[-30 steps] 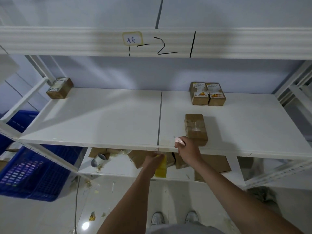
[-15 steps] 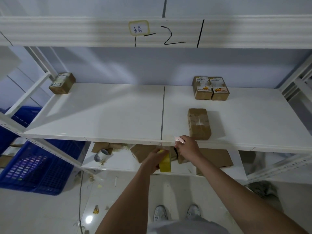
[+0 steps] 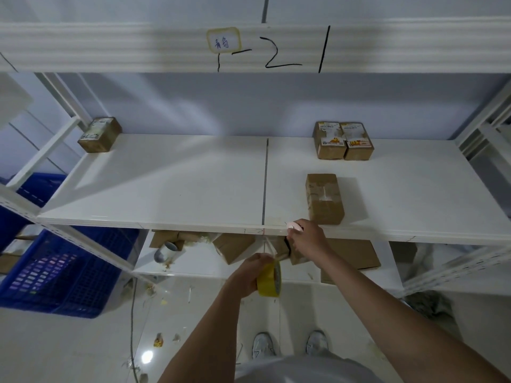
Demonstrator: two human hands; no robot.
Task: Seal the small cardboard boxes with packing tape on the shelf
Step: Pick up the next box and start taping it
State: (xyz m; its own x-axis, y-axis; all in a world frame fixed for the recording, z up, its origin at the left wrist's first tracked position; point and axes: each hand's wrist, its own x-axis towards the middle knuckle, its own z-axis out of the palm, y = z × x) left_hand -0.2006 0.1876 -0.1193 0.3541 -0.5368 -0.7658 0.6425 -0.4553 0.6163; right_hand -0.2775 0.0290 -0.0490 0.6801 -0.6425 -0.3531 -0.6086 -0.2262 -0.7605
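Note:
A small brown cardboard box [image 3: 324, 197] lies on the white shelf [image 3: 171, 189] near its front edge, with clear tape shining on its top. My left hand [image 3: 250, 275] grips a yellow roll of packing tape [image 3: 269, 279] below the shelf edge. A clear strip of tape [image 3: 269, 246] stretches from the roll up toward my right hand [image 3: 307, 236], which pinches a small pale object, its kind unclear, at the shelf's front edge just left of the box.
Two labelled boxes [image 3: 343, 140] stand at the back right, one labelled box [image 3: 100, 134] at the back left. Several boxes [image 3: 235, 247] and a tape roll [image 3: 166, 251] lie on the lower shelf. A blue crate [image 3: 55, 269] stands at the left. Scraps litter the floor.
My left hand has pulled the yellow roll down and away from the shelf edge, drawing out the tape strip. My right hand stays at the shelf edge.

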